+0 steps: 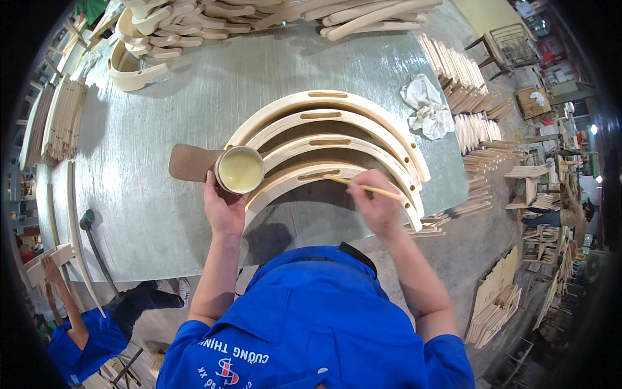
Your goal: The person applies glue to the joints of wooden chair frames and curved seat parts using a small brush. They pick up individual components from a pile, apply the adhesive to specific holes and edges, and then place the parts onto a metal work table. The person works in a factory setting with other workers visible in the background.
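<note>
Workshop table point(162, 214) under curved wooden arcs point(337, 139)

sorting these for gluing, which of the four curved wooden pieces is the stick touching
The nearest, innermost curved piece: the stick in the right hand reaches its slot.

- The table point(194, 84) lies bare across the left and upper middle of the frame, wide room for a hand.
- Four nested curved wooden pieces point(337, 129) fill the centre; narrow gaps between them.
- A glue cup point(240, 170) blocks their left ends.
- A white rag point(427, 107) sits right of them, near stacked slats point(463, 71).
- Piled curved parts point(194, 19) close the top edge.
</note>
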`<state>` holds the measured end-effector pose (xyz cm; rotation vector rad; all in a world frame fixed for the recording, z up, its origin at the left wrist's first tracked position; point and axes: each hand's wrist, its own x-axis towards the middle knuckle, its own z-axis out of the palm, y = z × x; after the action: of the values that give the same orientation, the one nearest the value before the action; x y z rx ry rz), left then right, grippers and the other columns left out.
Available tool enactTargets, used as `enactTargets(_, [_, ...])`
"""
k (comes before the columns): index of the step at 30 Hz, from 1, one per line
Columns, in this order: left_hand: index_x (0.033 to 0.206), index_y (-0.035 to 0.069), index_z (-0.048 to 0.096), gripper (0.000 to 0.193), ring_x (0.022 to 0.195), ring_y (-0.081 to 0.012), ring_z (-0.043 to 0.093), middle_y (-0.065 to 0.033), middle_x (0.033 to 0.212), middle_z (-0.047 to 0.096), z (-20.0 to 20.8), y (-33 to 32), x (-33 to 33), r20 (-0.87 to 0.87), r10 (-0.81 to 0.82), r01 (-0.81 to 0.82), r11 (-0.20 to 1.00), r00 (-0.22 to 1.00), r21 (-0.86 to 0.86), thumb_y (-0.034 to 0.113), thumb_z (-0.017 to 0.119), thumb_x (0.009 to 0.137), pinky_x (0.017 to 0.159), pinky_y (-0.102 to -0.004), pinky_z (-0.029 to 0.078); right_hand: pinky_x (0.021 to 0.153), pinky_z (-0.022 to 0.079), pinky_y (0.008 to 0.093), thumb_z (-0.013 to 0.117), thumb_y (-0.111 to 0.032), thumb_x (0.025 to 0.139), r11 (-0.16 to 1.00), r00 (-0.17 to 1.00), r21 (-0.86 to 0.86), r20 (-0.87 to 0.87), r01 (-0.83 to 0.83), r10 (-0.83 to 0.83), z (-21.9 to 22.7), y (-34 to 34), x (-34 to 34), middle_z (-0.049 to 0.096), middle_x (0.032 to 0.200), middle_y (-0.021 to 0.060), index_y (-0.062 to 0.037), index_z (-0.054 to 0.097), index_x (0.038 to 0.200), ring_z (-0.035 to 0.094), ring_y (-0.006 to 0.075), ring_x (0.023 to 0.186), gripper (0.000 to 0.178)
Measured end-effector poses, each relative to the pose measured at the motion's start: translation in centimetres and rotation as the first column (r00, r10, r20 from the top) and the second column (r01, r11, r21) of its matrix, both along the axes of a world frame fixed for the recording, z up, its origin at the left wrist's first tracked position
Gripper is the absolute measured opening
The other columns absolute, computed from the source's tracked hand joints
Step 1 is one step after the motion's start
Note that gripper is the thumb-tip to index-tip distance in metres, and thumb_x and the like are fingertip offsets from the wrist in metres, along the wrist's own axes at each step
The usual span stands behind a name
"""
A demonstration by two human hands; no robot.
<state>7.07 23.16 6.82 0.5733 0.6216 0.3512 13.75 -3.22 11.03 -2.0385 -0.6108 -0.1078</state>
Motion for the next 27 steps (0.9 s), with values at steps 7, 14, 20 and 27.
enactTargets(7, [0.124,0.007,0.046,0.039,0.115,-0.0241,0.050,-0.0077,0.126,0.051,-0.1,-0.1,0.7,0.013,0.022,-0.021,1.000,1.000,-0.019,0.032,0.033,0.098,0.097,-0.0436,0.042,0.054,0.045,0.0326,0.061,0.000,0.080,0.998,0.999,-0.069,0.052,-0.001,0.004,1.4,0.8,-0.5,0.056,0.072,0.0113,-0.0016,0.056,0.079,0.055,0.0247,0.060,0.005])
enactTargets(14, [0.125,0.007,0.045,0.039,0.115,-0.0230,0.050,-0.0080,0.126,0.050,-0.9,0.2,1.8,0.027,-0.003,0.003,1.000,1.000,-0.011,0.033,0.032,0.099,0.096,-0.0425,0.043,0.059,0.051,0.0320,0.064,0.005,0.070,0.994,0.982,-0.048,0.160,-0.096,0.102,0.6,2.8,-1.0,0.059,0.079,0.0120,-0.0025,0.060,0.082,0.061,0.0262,0.068,0.015])
enactTargets(20, [0.124,0.007,0.045,0.038,0.114,-0.0206,0.051,-0.0063,0.124,0.052,0.0,0.3,2.9,0.001,0.000,0.000,1.000,1.000,-0.007,0.032,0.034,0.098,0.094,-0.0410,0.043,0.059,0.052,0.0319,0.066,0.004,0.068,0.988,0.976,-0.123,0.187,-0.090,0.112,0.2,0.2,-0.2,0.062,0.081,0.0117,-0.0040,0.063,0.085,0.062,0.0249,0.070,0.018])
enactTargets(27, [0.122,0.006,0.047,0.038,0.114,-0.0199,0.050,-0.0061,0.124,0.052,-0.7,1.2,3.4,0.035,-0.016,0.016,1.000,0.999,0.001,0.032,0.034,0.098,0.095,-0.0384,0.042,0.059,0.052,0.0333,0.066,0.002,0.065,0.941,0.938,-0.124,0.109,-0.316,0.329,0.7,2.8,-1.5,0.061,0.087,0.0125,-0.0042,0.062,0.089,0.062,0.0261,0.073,0.025])
